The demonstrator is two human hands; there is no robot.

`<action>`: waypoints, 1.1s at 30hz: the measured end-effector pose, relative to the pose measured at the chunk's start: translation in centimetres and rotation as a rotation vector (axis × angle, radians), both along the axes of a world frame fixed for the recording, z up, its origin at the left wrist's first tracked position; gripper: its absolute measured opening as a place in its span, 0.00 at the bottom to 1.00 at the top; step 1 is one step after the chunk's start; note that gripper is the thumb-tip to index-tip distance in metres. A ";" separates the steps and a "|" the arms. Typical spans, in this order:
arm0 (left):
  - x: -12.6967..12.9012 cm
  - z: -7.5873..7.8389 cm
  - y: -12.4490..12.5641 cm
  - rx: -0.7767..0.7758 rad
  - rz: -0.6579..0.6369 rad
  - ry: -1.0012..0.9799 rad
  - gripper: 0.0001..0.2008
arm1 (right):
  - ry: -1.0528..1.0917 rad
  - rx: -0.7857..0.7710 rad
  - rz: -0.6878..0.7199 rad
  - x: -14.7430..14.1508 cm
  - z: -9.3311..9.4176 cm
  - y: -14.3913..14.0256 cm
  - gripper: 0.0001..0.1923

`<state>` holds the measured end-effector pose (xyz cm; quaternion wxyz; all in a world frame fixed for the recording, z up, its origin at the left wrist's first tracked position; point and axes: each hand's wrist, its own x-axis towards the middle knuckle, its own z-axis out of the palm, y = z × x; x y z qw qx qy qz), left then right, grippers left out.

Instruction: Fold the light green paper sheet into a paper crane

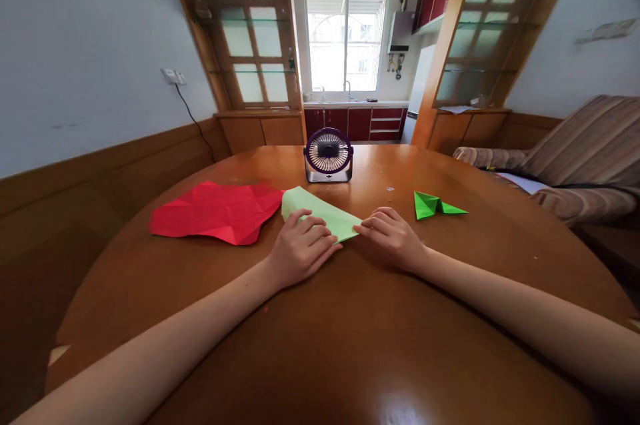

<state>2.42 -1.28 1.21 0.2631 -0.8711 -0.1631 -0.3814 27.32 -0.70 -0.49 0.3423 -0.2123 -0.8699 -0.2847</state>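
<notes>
Wooden table [320, 345], both hands [300, 248] flat, fingers pressing folded pale-green paper [325, 211] between them.

Glossy wooden table [350, 345], matt pale green paper [325, 211], creased red paper [215, 211]

A round, glossy brown wooden table [350, 345] carries everything. On it lie a crumpled, creased red paper sheet [217, 213] at the left, a folded pale green paper [325, 211] just beside it, touching its edge, and a small bright green folded paper figure [435, 205] to the right. A small purple-and-silver desk fan [328, 155] stands upright behind them.
</notes>
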 end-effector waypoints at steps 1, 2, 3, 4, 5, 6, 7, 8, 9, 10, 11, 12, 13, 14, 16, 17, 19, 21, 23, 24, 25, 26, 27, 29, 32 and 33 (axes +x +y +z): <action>0.0 0.0 0.0 0.033 -0.010 0.017 0.01 | -0.008 0.001 -0.004 0.0 0.0 -0.1 0.10; 0.0 0.0 0.0 0.064 -0.024 0.023 0.01 | -0.013 -0.001 -0.007 0.0 0.1 -0.1 0.10; 0.0 0.0 0.1 0.088 -0.038 0.018 0.01 | -0.012 -0.005 -0.010 0.0 0.1 -0.1 0.10; -0.1 0.0 0.2 0.106 -0.051 0.005 0.02 | -0.006 -0.012 -0.010 0.1 0.1 -0.1 0.11; -0.2 0.0 0.3 0.115 -0.060 -0.009 0.03 | 0.008 -0.017 -0.009 0.1 0.1 0.0 0.10; -0.4 0.0 0.4 0.118 -0.064 -0.021 0.04 | 0.030 -0.023 -0.008 0.2 0.1 0.1 0.10; -0.6 0.1 0.6 0.116 -0.062 -0.028 0.05 | 0.056 -0.026 -0.008 0.3 0.1 0.2 0.09; -0.9 0.1 0.7 0.111 -0.055 -0.027 0.06 | 0.083 -0.026 -0.008 0.4 0.1 0.4 0.09; -1.1 0.2 0.9 0.104 -0.045 -0.019 0.07 | 0.107 -0.020 -0.009 0.5 0.1 0.5 0.08; -1.2 0.3 1.0 0.096 -0.030 -0.006 0.08 | 0.121 -0.009 -0.012 0.5 0.2 0.6 0.08; -1.4 0.3 1.1 0.086 -0.010 0.008 0.08 | 0.120 0.006 -0.014 0.6 0.2 0.6 0.08; -1.4 0.3 1.1 0.072 0.017 0.021 0.09 | 0.109 0.027 -0.011 0.6 0.2 0.5 0.08; -1.3 0.3 1.1 0.057 0.050 0.034 0.08 | 0.091 0.049 -0.005 0.5 0.3 0.4 0.08; -1.2 0.3 1.1 0.045 0.088 0.049 0.08 | 0.072 0.069 0.004 0.4 0.4 0.2 0.09; -0.8 0.1 1.0 0.023 0.167 0.090 0.09 | 0.038 0.095 0.029 -0.1 0.5 -0.3 0.09; -0.6 0.0 1.0 0.013 0.201 0.116 0.09 | 0.033 0.100 0.041 -0.3 0.7 -0.7 0.09; -0.3 -0.3 0.9 -0.017 0.250 0.159 0.10 | 0.039 0.098 0.069 -0.9 0.8 -1.3 0.10; -0.3 -0.6 1.0 -0.083 0.251 0.161 0.11 | 0.069 0.067 0.096 -1.2 0.9 -1.7 0.15; -0.6 -0.8 1.3 -0.213 0.198 0.092 0.10 | 0.128 0.001 0.103 -1.3 0.9 -1.9 0.23; -0.8 -1.0 1.4 -0.310 0.157 0.033 0.10 | 0.165 -0.044 0.097 -1.2 0.8 -1.9 0.27; -0.9 -1.1 1.5 -0.424 0.114 -0.035 0.11 | 0.200 -0.096 0.085 -1.1 0.8 -1.9 0.31; -1.1 -1.3 1.7 -0.550 0.076 -0.105 0.11 | 0.226 -0.152 0.068 -1.0 0.7 -1.8 0.35; -1.2 -1.5 1.8 -0.676 0.046 -0.174 0.10 | 0.237 -0.210 0.051 -0.9 0.6 -1.7 0.37; -1.2 -1.8 2.2 -0.903 0.008 -0.296 0.09 | 0.227 -0.313 0.018 -0.6 0.5 -1.4 0.39; -1.0 -2.1 2.6 -1.117 -0.036 -0.452 0.07 | 0.197 -0.381 -0.024 -0.5 0.2 -0.9 0.33; -1.0 -2.1 2.7 -1.153 -0.050 -0.492 0.07 | 0.192 -0.390 -0.036 -0.5 0.1 -0.8 0.30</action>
